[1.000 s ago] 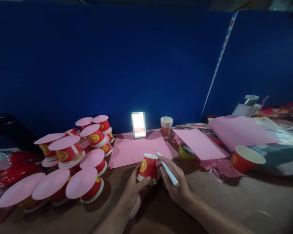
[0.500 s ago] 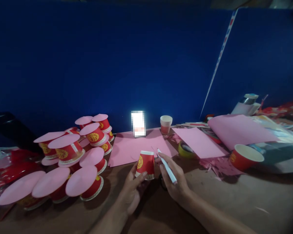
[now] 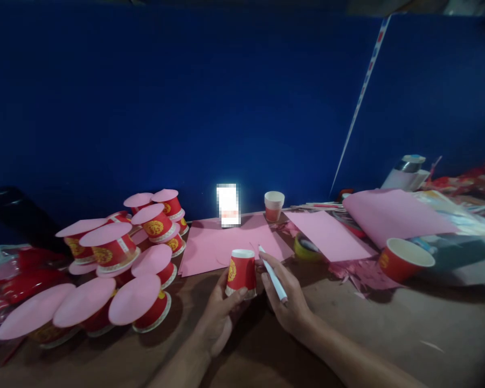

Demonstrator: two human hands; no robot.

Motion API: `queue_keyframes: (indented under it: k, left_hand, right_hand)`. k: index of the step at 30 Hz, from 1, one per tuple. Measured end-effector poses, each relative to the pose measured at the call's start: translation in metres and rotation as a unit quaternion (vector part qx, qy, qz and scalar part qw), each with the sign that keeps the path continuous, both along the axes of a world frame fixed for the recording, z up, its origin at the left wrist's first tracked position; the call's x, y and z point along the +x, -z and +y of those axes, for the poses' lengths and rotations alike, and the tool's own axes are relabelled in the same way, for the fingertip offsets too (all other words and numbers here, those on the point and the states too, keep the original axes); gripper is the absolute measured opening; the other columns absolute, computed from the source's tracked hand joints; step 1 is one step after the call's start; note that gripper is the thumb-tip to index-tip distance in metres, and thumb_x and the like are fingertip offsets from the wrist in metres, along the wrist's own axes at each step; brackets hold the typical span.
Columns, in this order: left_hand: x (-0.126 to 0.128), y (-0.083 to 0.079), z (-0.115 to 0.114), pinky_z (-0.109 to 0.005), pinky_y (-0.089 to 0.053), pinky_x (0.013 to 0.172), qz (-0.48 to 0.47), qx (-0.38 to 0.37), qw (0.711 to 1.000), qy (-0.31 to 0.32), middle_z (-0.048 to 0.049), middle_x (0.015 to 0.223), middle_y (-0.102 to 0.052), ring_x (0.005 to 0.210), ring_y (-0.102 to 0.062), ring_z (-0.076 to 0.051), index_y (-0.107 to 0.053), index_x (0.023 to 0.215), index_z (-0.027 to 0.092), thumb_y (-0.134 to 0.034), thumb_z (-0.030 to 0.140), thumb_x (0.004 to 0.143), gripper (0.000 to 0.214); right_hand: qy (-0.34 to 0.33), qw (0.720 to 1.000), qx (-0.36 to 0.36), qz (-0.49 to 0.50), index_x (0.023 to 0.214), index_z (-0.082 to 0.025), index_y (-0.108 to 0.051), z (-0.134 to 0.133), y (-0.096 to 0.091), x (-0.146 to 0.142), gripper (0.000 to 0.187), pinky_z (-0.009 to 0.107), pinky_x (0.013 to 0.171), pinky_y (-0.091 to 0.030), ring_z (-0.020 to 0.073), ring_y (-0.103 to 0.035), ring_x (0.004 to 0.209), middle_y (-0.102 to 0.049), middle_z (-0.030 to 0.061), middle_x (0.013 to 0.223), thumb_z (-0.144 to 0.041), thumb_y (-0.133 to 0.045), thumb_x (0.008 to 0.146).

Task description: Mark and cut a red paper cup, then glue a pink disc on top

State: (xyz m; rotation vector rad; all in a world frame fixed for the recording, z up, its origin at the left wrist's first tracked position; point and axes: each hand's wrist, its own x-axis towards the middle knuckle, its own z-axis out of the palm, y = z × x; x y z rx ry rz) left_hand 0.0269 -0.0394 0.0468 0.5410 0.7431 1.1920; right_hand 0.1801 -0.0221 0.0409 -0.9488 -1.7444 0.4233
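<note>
My left hand (image 3: 222,310) is closed round a red paper cup (image 3: 242,272) with a gold emblem, held bottom-up with its white base on top. My right hand (image 3: 289,293), just right of the cup, grips a white pen (image 3: 275,277) between thumb and fingers. The pen slants, with its upper end pointing up and left near the cup's base. Whether the right fingertips touch the cup I cannot tell. Behind both hands lie pink paper sheets (image 3: 210,245) on the brown table (image 3: 347,334).
Several upturned red cups topped with pink paper discs (image 3: 135,299) crowd the left. A cup stack (image 3: 274,206) stands by the blue wall (image 3: 186,108). On the right are a tilted red cup (image 3: 406,261), a tape roll (image 3: 306,248), pink sheets (image 3: 331,234) and scraps. A bright pixelated patch covers the centre back.
The cup in my left hand has turned and tilted slightly. My right hand and the pen have shifted a little to the left.
</note>
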Motion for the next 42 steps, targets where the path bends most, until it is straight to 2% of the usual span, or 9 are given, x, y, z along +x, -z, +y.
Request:
queue_keyframes:
  k: [8,14,20,24,30,35,42]
  left_hand:
    - [0.001,-0.003,-0.001,-0.025,-0.050,0.076,0.005,-0.019,1.000,0.006,-0.0054,0.105,-0.065,0.088,-0.063,-0.015,-0.044,0.124,0.025,-0.072,0.007,0.064,0.069]
    - [0.001,-0.005,-0.002,-0.027,-0.049,0.080,0.006,-0.024,1.000,-0.005,-0.0047,0.109,-0.064,0.091,-0.063,-0.015,-0.040,0.127,0.030,-0.071,0.008,0.065,0.073]
    - [0.001,-0.004,-0.001,-0.027,-0.051,0.074,0.007,-0.029,0.999,-0.024,-0.0038,0.102,-0.065,0.084,-0.063,-0.015,-0.047,0.121,0.026,-0.074,0.011,0.063,0.066]
    - [0.001,0.000,0.001,-0.027,-0.051,0.075,0.011,-0.018,0.999,-0.030,-0.0057,0.101,-0.065,0.084,-0.064,-0.016,-0.046,0.122,0.023,-0.075,0.013,0.061,0.068]
    - [0.002,0.009,0.007,-0.031,-0.052,0.076,0.010,0.004,0.999,-0.041,-0.0083,0.102,-0.065,0.087,-0.064,-0.021,-0.043,0.125,0.022,-0.079,0.016,0.055,0.079]
    - [0.003,0.009,0.006,-0.034,-0.051,0.080,0.018,-0.001,0.999,-0.046,-0.0091,0.103,-0.065,0.091,-0.064,-0.023,-0.038,0.129,0.023,-0.081,0.013,0.051,0.089]
    - [0.007,0.005,0.001,-0.037,-0.049,0.084,0.058,0.002,0.997,-0.055,-0.0099,0.109,-0.064,0.093,-0.063,-0.024,-0.032,0.133,0.025,-0.081,0.020,0.053,0.094]
  right_hand:
    - [-0.005,1.000,0.009,0.008,0.129,-0.022,-0.042,0.000,0.000,0.001,0.043,0.030,0.091,-0.046,0.0176,-0.057,0.105,-0.059,0.0075,0.116,-0.012,-0.045,0.087]
    - [-0.027,1.000,-0.006,0.015,0.128,-0.021,-0.042,0.000,-0.001,0.001,0.042,0.030,0.091,-0.046,0.0177,-0.056,0.106,-0.058,0.0079,0.116,-0.013,-0.045,0.087]
    - [-0.034,0.999,-0.013,0.017,0.127,-0.021,-0.043,0.000,-0.001,0.000,0.040,0.031,0.090,-0.046,0.0179,-0.056,0.105,-0.058,0.0080,0.115,-0.013,-0.044,0.087]
    - [-0.031,0.999,0.022,0.024,0.122,-0.020,-0.049,-0.004,-0.006,0.004,0.037,0.032,0.083,-0.048,0.0187,-0.059,0.094,-0.062,0.0077,0.105,-0.014,-0.045,0.086]
    - [-0.089,0.992,0.087,-0.010,0.109,-0.018,-0.059,-0.012,-0.014,0.007,0.030,0.032,0.069,-0.049,0.0184,-0.059,0.077,-0.066,0.0071,0.087,-0.013,-0.050,0.080]
    - [-0.067,0.992,0.106,-0.004,0.102,-0.019,-0.061,-0.009,-0.011,0.002,0.028,0.028,0.066,-0.048,0.0150,-0.059,0.072,-0.066,0.0049,0.082,-0.008,-0.059,0.076]
    - [-0.031,0.994,0.100,-0.009,0.094,-0.019,-0.060,-0.007,-0.009,0.002,0.020,0.026,0.068,-0.049,0.0138,-0.061,0.071,-0.067,0.0030,0.081,-0.011,-0.058,0.076]
